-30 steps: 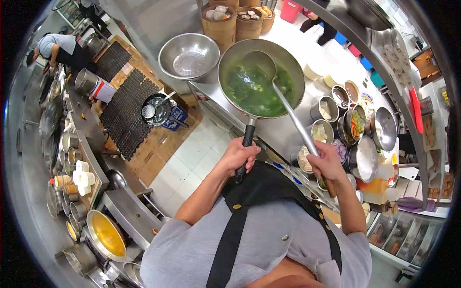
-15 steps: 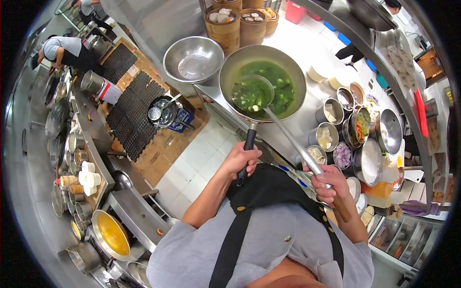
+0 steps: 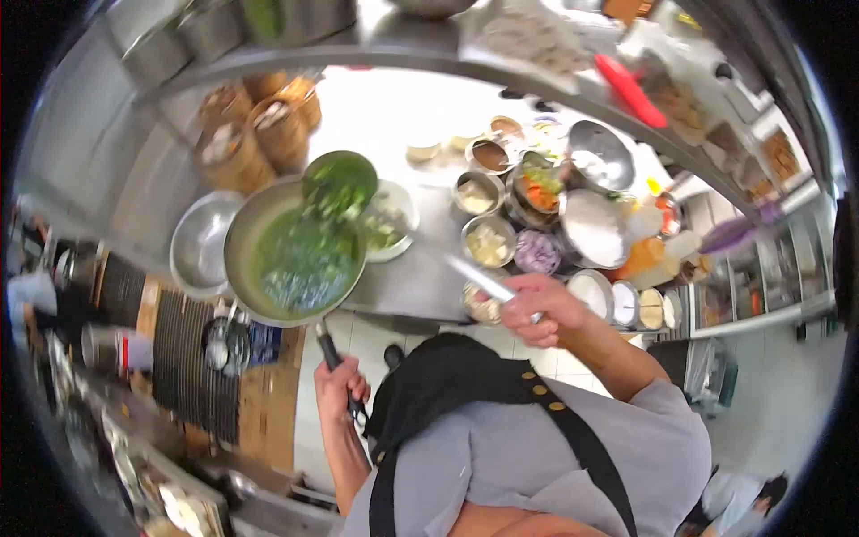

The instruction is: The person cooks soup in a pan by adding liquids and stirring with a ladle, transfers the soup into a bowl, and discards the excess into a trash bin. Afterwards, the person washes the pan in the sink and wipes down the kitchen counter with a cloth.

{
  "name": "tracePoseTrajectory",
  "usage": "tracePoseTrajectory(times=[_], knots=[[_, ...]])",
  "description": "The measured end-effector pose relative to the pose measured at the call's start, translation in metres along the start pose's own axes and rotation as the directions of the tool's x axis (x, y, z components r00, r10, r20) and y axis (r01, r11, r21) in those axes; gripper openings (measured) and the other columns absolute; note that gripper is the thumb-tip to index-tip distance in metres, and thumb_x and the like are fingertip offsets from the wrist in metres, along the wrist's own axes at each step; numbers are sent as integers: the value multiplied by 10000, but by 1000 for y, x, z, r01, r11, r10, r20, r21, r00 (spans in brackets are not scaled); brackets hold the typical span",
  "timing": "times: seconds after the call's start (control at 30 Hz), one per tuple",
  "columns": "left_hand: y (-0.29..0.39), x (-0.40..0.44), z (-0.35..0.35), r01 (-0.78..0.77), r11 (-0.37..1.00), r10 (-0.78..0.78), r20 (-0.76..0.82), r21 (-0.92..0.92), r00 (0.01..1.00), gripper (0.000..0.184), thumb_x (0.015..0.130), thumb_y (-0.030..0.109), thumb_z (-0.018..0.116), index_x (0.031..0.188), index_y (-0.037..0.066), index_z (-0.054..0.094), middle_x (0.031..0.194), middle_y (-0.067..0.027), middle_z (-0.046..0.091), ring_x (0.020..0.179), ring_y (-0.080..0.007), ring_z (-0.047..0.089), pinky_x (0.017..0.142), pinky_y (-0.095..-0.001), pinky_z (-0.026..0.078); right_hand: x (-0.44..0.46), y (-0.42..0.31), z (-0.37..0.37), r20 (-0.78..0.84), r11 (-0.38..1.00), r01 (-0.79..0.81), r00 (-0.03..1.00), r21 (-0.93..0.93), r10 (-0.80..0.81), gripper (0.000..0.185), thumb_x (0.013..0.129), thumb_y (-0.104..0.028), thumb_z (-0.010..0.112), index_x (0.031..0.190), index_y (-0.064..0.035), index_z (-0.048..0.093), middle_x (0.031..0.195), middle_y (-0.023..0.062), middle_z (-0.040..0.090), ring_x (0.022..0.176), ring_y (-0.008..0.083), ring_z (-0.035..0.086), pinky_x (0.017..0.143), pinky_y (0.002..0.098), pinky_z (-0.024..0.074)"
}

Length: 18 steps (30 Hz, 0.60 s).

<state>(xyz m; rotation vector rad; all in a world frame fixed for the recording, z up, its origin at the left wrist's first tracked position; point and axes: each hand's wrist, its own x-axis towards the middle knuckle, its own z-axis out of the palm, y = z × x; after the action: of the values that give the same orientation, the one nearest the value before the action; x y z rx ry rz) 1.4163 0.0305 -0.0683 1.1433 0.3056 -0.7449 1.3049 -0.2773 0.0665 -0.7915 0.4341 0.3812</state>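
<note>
My left hand (image 3: 344, 387) is wrapped round the black handle of a wok (image 3: 240, 268), which holds green soup with leafy bits. In my right hand (image 3: 540, 309) is the metal shaft of a long ladle (image 3: 340, 183). Its bowl, full of green soup, is over the wok's upper right rim. Just right of the wok stands a white bowl (image 3: 390, 224) with green and pale pieces in it, partly behind the ladle. The ladle's shaft is blurred between bowl and hand.
A steel colander (image 3: 202, 246) sits left of the wok, below bamboo steamers (image 3: 234, 161). Right of the white bowl are several ingredient containers, one with purple pieces (image 3: 537, 253). A metal shelf (image 3: 403, 55) crosses above. Co-workers are at far left and lower right.
The view has swung round. The ladle has risen from inside the wok to its rim, filled with soup. A white bowl now shows beside the wok. Both hands keep their holds.
</note>
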Motion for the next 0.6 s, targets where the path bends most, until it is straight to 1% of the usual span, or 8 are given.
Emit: tracePoseTrajectory(times=[0.1, 0.2, 0.23, 0.37, 0.47, 0.5, 0.57, 0.6], knots=[[-2, -3, -12, -8, 1000, 8, -40, -4, 999, 150, 806, 84, 608, 782, 41, 466, 489, -9, 398, 362, -120, 408, 345, -284, 355, 15, 3, -12, -77, 997, 9, 997, -75, -15, 379, 852, -46, 528, 1212, 61, 480, 642, 10, 447, 369, 26, 350, 304, 193, 250], [-2, -6, -15, -18, 1000, 18, -72, -5, 997, 160, 816, 63, 589, 742, 56, 448, 495, -1, 390, 345, -104, 385, 327, -279, 340, 41, 20, -31, -152, 977, 35, 986, -213, -68, 385, 820, -22, 532, 1194, 59, 494, 637, 28, 471, 367, 39, 358, 312, 201, 263], [-5, -6, -15, -20, 1000, 20, -84, -8, 996, 154, 813, 55, 583, 736, 50, 450, 496, -4, 391, 344, -105, 387, 324, -278, 342, 47, 23, -37, -168, 982, 14, 985, -189, -46, 363, 815, -16, 539, 1170, 50, 502, 634, 37, 484, 365, 56, 364, 320, 217, 289], [-5, -8, -15, -37, 999, 34, -97, -32, 995, 133, 803, 40, 569, 728, 34, 460, 498, -6, 396, 341, -106, 392, 316, -276, 347, 77, 40, -54, -249, 947, 42, 960, -319, -127, 314, 827, -30, 557, 1131, 32, 514, 613, 41, 495, 367, 82, 396, 334, 240, 326], [-5, -9, -13, -43, 997, 38, -91, -58, 995, 128, 798, 41, 574, 736, 28, 463, 499, -4, 397, 342, -106, 394, 317, -276, 347, 86, 52, -65, -260, 856, 44, 944, -515, -205, 298, 834, -34, 560, 1122, 31, 518, 571, 19, 488, 393, 81, 433, 331, 240, 330], [-5, -9, -13, -41, 998, 35, -96, -58, 995, 128, 798, 42, 576, 739, 28, 464, 499, -4, 398, 342, -106, 394, 318, -276, 348, 86, 55, -71, -257, 781, 14, 941, -624, -222, 299, 817, -71, 597, 1095, 26, 543, 552, 45, 528, 441, 114, 501, 381, 290, 394], [-3, -11, -14, -37, 998, 32, -102, -53, 994, 128, 797, 42, 580, 744, 27, 464, 500, -5, 400, 343, -107, 395, 318, -276, 348, 84, 66, -75, -220, 472, 9, 876, -882, -428, 321, 800, -95, 614, 1093, 22, 557, 595, 95, 574, 481, 156, 546, 443, 315, 433], [-3, -10, -14, -40, 998, 35, -94, -57, 995, 130, 797, 43, 582, 745, 27, 464, 501, -5, 402, 345, -107, 396, 319, -275, 349, 82, 70, -76, -170, 288, -15, 835, -958, -523, 332, 792, -108, 623, 1092, 20, 563, 616, 120, 598, 501, 177, 568, 474, 327, 453]])
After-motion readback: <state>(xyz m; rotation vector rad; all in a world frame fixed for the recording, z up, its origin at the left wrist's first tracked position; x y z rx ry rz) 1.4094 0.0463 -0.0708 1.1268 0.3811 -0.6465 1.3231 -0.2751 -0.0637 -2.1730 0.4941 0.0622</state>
